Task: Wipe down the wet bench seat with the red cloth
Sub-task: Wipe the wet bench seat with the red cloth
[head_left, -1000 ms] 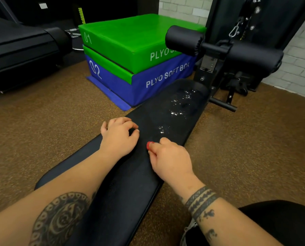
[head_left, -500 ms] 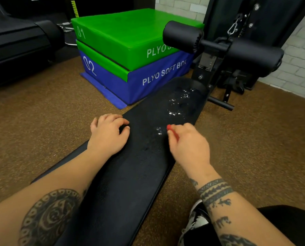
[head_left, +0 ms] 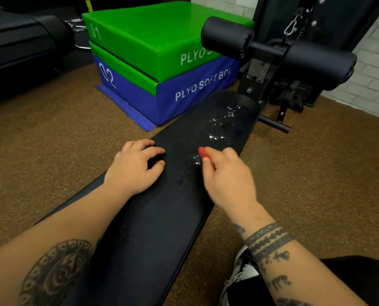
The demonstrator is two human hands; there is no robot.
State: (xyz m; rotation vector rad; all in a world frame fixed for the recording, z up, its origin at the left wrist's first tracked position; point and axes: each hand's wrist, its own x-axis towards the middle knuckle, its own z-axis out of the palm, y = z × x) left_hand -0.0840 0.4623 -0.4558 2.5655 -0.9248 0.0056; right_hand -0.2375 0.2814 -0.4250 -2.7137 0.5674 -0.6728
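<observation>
The bench [head_left: 151, 228] is running lengthwise from the person's lap away to the upper right, ending just before the roller pads [head_left: 294, 56]. Water [head_left: 219, 127] is beading over that far end, with a few drops trailing back toward the hands, so the wet part is lying ahead of both hands, along the seat's long axis. The left hand [head_left: 135, 168] is resting on the seat's left edge, fingers curled under and holding nothing. The right hand [head_left: 226, 180] is nearer the water, hovering at or just over the nearest drops, though contact is hard to tell. It is pinching the cloth [head_left: 204, 153], of which only a red tip is showing. The wipe will likely be pushing forward and right.
</observation>
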